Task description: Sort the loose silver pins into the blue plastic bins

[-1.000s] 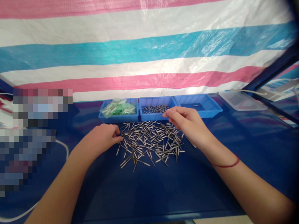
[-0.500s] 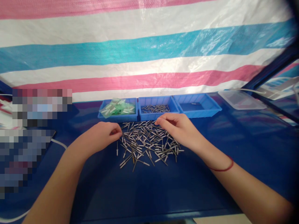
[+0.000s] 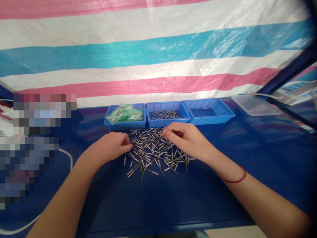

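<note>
A loose pile of silver blind rivets (image 3: 151,148) lies spread on the dark blue table. At the pile's left edge is my left hand (image 3: 114,145), its thumb and fingers curled together among the outer rivets. My right hand (image 3: 187,137) reaches over the pile's far right part with thumb and index finger pinched. Whatever sits between the fingertips of either hand is too small or hidden to make out. Behind the pile stands a middle blue bin (image 3: 167,124) with more rivets inside. The right blue bin (image 3: 210,119) has a single small rivet-like piece on its floor.
A left blue bin (image 3: 125,125) holds green-and-white packets (image 3: 126,113). To the right lies a clear plastic lid (image 3: 256,105). A white cable (image 3: 70,158) runs along the left, beside blurred-out items. A striped plastic sheet (image 3: 148,53) hangs behind the table (image 3: 158,205).
My left hand has shifted slightly right and nearer, further into the pile's edge. My right hand has moved a little left and nearer over the rivets.
</note>
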Action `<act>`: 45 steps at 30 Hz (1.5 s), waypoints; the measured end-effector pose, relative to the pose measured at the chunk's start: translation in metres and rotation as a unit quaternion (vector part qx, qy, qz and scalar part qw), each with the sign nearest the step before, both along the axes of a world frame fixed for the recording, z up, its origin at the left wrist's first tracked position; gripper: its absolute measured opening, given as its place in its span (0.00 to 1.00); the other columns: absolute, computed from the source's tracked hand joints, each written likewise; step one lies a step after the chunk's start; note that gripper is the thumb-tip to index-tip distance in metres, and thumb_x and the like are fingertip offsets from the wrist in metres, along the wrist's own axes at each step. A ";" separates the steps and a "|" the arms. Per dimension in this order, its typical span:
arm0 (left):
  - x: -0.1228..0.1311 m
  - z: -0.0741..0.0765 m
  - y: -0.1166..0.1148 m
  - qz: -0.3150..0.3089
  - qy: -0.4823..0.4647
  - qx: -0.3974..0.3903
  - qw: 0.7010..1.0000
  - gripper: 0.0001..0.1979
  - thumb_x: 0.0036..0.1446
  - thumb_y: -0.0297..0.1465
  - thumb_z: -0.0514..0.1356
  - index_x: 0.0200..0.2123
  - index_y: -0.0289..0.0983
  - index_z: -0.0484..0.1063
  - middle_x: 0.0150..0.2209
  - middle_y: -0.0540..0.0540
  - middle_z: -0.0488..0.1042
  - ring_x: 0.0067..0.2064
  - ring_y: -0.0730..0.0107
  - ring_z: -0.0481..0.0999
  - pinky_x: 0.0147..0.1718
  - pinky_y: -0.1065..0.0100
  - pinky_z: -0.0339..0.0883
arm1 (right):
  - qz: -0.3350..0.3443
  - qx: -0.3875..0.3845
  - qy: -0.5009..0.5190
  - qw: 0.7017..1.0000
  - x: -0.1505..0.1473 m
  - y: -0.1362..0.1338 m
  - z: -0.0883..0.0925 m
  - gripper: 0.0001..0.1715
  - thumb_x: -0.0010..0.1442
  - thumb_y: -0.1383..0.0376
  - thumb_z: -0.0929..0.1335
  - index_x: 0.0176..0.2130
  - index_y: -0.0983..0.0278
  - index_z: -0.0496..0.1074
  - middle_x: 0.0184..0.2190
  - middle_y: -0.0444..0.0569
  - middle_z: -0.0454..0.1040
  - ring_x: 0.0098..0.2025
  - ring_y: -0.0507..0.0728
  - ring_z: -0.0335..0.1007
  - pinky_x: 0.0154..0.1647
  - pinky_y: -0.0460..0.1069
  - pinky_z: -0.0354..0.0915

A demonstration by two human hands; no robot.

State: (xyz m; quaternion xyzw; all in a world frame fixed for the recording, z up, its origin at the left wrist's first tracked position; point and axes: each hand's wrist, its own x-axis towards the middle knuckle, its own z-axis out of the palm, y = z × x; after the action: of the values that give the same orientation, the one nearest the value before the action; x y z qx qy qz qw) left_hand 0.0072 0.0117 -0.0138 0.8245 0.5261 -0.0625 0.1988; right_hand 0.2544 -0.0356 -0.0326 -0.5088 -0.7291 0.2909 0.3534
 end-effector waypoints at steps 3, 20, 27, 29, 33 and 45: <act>-0.001 0.007 -0.001 0.002 -0.031 0.000 1.000 0.13 0.55 0.41 0.55 0.30 0.38 0.72 0.28 0.48 0.76 0.29 0.67 0.73 0.26 0.71 0.58 | 0.000 0.001 -0.003 1.000 -0.001 -0.001 0.000 0.16 0.61 0.61 0.62 0.26 0.65 0.70 0.25 0.46 0.69 0.26 0.50 0.59 0.26 0.48 0.55; 0.050 -0.002 -0.034 0.000 -0.318 0.001 0.948 0.14 0.59 0.42 0.55 0.32 0.37 0.69 0.27 0.52 0.71 0.28 0.73 0.69 0.27 0.72 0.61 | -0.021 -0.048 0.169 0.984 -0.022 -0.012 -0.006 0.11 0.56 0.57 0.68 0.31 0.63 0.73 0.30 0.48 0.74 0.31 0.54 0.68 0.32 0.49 0.64; 0.051 -0.005 -0.034 -0.021 -0.334 -0.032 0.942 0.12 0.59 0.40 0.56 0.36 0.37 0.71 0.30 0.51 0.72 0.30 0.73 0.69 0.28 0.72 0.61 | -0.013 -0.051 0.166 0.985 -0.022 -0.013 -0.006 0.10 0.57 0.58 0.68 0.31 0.63 0.73 0.29 0.48 0.74 0.31 0.54 0.68 0.33 0.50 0.64; 0.051 -0.004 -0.033 -0.034 -0.334 -0.040 0.941 0.12 0.60 0.39 0.54 0.36 0.37 0.71 0.30 0.51 0.72 0.30 0.73 0.69 0.29 0.72 0.61 | -0.015 -0.043 0.163 0.986 -0.022 -0.013 -0.005 0.10 0.57 0.59 0.68 0.31 0.63 0.73 0.29 0.48 0.74 0.32 0.55 0.68 0.33 0.50 0.64; 0.050 -0.003 -0.033 -0.032 -0.346 -0.037 0.937 0.12 0.60 0.38 0.55 0.36 0.37 0.72 0.32 0.49 0.73 0.30 0.73 0.69 0.29 0.72 0.62 | -0.010 -0.022 0.167 0.986 -0.021 -0.013 -0.005 0.08 0.56 0.60 0.68 0.32 0.63 0.74 0.31 0.50 0.75 0.34 0.56 0.69 0.34 0.51 0.65; 0.047 -0.009 -0.027 0.026 -0.395 0.039 0.917 0.09 0.56 0.37 0.60 0.34 0.36 0.70 0.37 0.48 0.72 0.33 0.73 0.72 0.32 0.72 0.66 | -0.017 -0.048 0.153 0.987 -0.018 -0.006 -0.012 0.11 0.56 0.60 0.68 0.34 0.64 0.76 0.33 0.49 0.76 0.33 0.55 0.68 0.33 0.51 0.64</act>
State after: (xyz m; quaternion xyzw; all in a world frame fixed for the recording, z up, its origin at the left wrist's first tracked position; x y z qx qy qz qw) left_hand 0.0539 -0.0150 -0.0230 0.7750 0.4282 0.2943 0.3597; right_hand 0.2367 -0.0415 -0.0448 -0.4871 -0.6430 0.3938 0.4406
